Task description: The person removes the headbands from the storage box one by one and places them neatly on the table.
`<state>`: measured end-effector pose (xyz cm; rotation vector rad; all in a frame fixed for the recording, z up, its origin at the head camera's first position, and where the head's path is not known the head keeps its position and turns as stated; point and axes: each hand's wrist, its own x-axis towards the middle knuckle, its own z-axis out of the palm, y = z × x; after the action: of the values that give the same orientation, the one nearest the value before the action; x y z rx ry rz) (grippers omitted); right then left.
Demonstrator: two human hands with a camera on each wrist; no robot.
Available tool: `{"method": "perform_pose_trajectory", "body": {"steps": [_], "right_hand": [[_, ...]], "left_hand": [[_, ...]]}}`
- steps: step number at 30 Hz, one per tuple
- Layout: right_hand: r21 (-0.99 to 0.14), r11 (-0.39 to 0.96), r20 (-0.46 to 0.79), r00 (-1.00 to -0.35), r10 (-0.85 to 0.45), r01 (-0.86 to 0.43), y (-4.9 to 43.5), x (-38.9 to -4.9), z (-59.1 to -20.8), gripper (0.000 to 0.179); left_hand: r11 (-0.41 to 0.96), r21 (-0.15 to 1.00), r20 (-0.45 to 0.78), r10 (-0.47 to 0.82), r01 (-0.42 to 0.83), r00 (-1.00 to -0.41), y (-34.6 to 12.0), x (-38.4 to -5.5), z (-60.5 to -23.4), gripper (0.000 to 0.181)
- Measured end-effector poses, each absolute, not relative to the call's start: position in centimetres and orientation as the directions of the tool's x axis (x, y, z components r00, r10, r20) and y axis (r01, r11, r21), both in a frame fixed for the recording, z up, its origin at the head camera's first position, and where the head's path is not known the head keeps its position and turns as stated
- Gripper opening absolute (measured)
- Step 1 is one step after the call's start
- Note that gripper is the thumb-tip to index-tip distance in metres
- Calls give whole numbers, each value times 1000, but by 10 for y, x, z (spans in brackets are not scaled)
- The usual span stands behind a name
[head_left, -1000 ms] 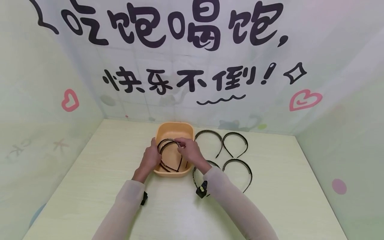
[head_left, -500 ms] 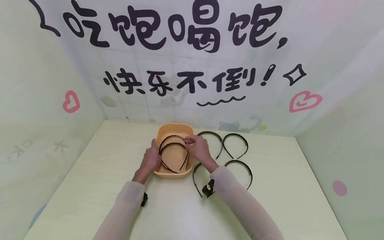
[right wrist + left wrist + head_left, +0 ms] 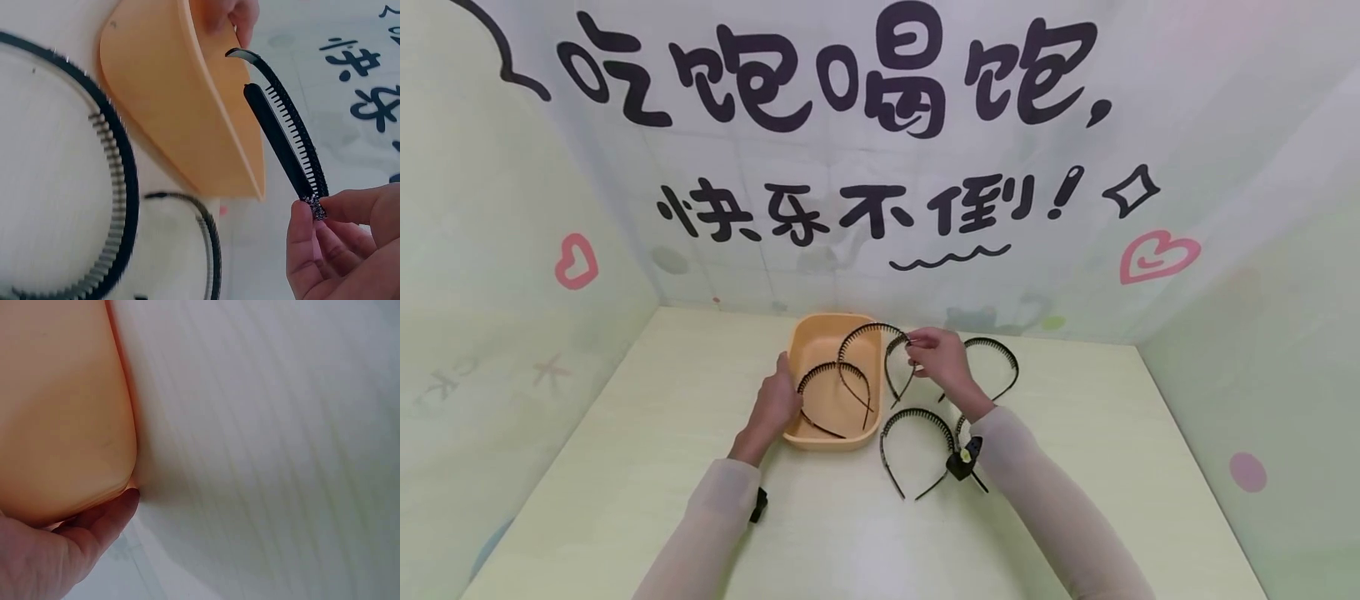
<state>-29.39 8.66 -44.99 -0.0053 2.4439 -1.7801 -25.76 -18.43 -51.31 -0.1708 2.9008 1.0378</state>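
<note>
My left hand (image 3: 777,400) grips the left side of an orange plastic bin (image 3: 816,337); in the left wrist view the fingers lie along the bin's outer wall. One black toothed headband (image 3: 833,365) rests inside. Between thumb and fingers, my right hand (image 3: 942,360) pinches another black toothed headband (image 3: 874,326) by its side, at a sparkly patch. This headband is raised, partly over the bin's right rim and partly beyond it. In the right wrist view, the held headband (image 3: 292,119) is seen almost edge-on, its ends toward the bin.
Several more black headbands lie right of the bin. The front left headband (image 3: 916,412) shows fully; the back right headband (image 3: 992,342) and others are partly behind my right hand and wrist. A printed wall sheet (image 3: 737,275) rises along the table's (image 3: 625,467) back edge.
My right hand has moved right, lifting the pinched headband from inside the bin to its right rim. The other headband stays in the bin. My left hand keeps its place.
</note>
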Motion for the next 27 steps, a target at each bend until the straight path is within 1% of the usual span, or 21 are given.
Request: {"method": "perform_pose_trajectory", "body": {"steps": [8, 16, 27], "right_hand": [[-941, 320, -112, -994, 0, 106, 128, -299, -453, 34], [-944, 283, -150, -985, 90, 169, 167, -302, -463, 33], [-936, 290, -165, -975, 149, 202, 204, -308, -472, 33]], "left_hand": [[760, 639, -88, -78, -117, -993, -185, -255, -515, 78], [764, 635, -84, -83, -118, -993, -186, -257, -515, 78], [763, 634, -97, -86, -128, -992, -185, -257, -514, 78]]}}
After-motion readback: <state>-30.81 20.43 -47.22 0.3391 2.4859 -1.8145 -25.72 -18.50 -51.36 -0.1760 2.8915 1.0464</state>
